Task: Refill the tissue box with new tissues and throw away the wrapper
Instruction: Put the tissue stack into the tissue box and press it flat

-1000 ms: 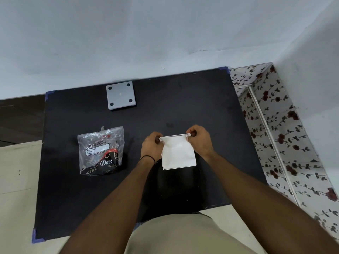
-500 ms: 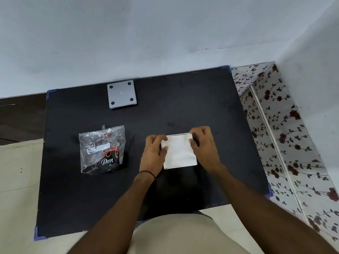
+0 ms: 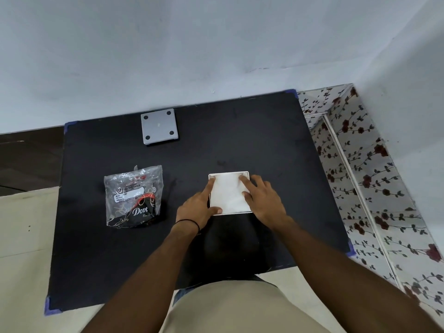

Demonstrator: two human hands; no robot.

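Note:
A white square tissue box [image 3: 231, 213] sits on the black table [image 3: 264, 140], a little right of centre. A white stack of tissues [image 3: 227, 193] lies flat inside it, filling the opening. My left hand [image 3: 194, 210] rests on the stack's left edge, fingers flat and thumb at the front left corner. On the stack's right side my right hand [image 3: 262, 200] presses down with spread fingers. The crumpled clear plastic wrapper [image 3: 133, 195], printed black and red, lies to the left, apart from both hands.
A grey square plate [image 3: 159, 127] with four dark dots lies at the table's back edge by the wall. Floral-patterned flooring [image 3: 360, 176] runs along the right of the table. Pale floor shows to the left.
The tissue stack was held upright by its top corners. It has since been lowered flat into the box, and both hands moved from pinching it to pressing on top.

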